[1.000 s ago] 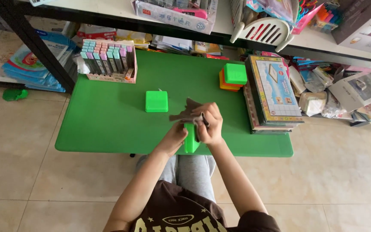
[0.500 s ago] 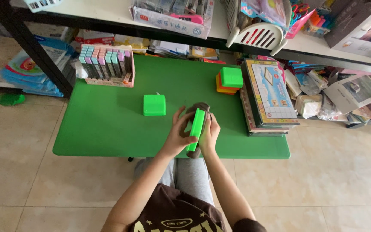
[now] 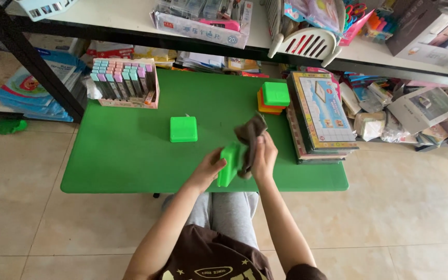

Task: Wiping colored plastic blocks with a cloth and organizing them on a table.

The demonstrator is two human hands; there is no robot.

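A green tabletop [image 3: 130,166] carried a green box [image 3: 183,129], a box of pastel cards [image 3: 123,83], a green-and-orange box stack [image 3: 273,97] and stacked board games [image 3: 320,116].

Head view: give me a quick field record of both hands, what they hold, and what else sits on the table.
left hand: grips green square box, tilted on edge above the table
right hand: presses brown cloth against that box
green table: second green box lying flat; green box on orange box; marker tray; board-game boxes stack
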